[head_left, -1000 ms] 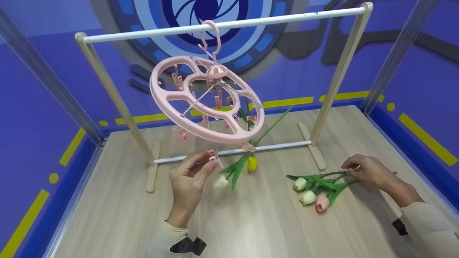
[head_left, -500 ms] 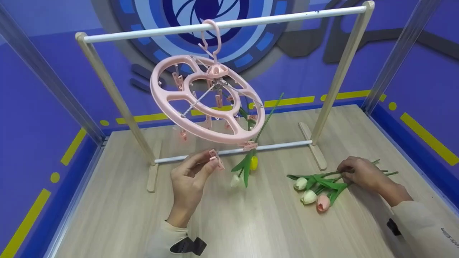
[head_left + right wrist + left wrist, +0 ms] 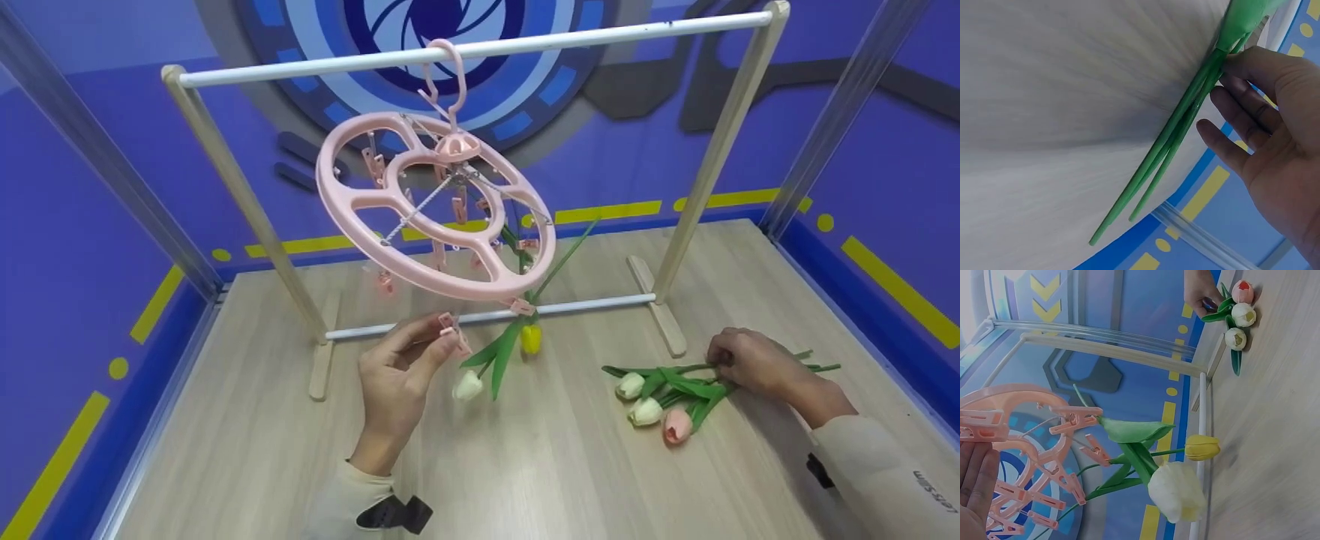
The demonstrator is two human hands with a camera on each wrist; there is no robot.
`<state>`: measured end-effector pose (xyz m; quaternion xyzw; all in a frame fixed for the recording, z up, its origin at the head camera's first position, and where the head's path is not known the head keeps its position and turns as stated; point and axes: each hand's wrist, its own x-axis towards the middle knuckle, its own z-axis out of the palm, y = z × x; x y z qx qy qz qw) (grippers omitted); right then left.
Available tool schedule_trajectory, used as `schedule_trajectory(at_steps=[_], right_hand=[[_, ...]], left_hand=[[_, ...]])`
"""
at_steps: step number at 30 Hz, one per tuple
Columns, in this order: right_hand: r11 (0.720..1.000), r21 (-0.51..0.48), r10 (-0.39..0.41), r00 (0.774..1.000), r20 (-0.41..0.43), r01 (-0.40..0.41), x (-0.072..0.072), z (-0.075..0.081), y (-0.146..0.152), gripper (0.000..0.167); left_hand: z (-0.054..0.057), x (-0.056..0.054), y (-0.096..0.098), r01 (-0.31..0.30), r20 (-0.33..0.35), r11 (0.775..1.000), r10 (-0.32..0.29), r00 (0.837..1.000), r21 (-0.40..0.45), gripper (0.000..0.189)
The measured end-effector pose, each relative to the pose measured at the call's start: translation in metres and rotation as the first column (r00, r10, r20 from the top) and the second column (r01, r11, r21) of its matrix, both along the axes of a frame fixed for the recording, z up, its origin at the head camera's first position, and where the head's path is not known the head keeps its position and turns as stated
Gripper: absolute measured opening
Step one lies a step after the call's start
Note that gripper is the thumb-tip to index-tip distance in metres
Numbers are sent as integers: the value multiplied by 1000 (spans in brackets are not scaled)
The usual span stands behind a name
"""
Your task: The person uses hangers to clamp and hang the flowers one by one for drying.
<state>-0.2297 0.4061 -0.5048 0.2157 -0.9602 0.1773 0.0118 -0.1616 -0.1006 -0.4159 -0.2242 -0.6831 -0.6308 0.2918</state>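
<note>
My left hand point(image 3: 397, 371) pinches a pink clothes peg point(image 3: 454, 334) below the front rim of a round pink peg hanger point(image 3: 360, 232). In the left wrist view that peg point(image 3: 982, 426) sits at the fingertips. A white tulip point(image 3: 469, 385) and a yellow tulip point(image 3: 531, 340) hang head down from the hanger's right side. My right hand point(image 3: 757, 364) pinches green stems at the table's right, behind two white tulips point(image 3: 645, 412) and a pink tulip point(image 3: 677, 426). The right wrist view shows thumb and forefinger at the stems point(image 3: 1179, 126), other fingers loosely bent.
The hanger hooks over the white top bar point(image 3: 600, 36) of a wooden-sided rack point(image 3: 709, 157). A lower bar point(image 3: 592, 305) runs just above the table point(image 3: 570, 465). Several other pegs dangle under the hanger. Blue patterned walls stand at the back and sides.
The hanging white tulip swung right and then back left. My right hand has shifted slightly left along the stems, whose ends now show behind it. My left hand stays nearly still.
</note>
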Motion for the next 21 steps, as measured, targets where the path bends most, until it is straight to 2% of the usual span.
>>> schedule_trajectory(at_steps=[6,9,15,21], right_hand=[[995,-71,-58,996,61,63,3,11,0,18],[989,-126,-67,996,53,73,5,22,-2,18],[978,-205,8,997,-76,-23,12,46,-11,21],[973,-195,82,977,-199,-122,19,65,-27,26]], left_hand=[[0,0,0,-8,1,1000,8,1000,-14,28],[0,1,-1,-21,0,999,21,1000,-36,28],[2,1,1,-22,36,1000,22,999,-7,27],[3,1,5,-8,51,999,6,999,34,25]])
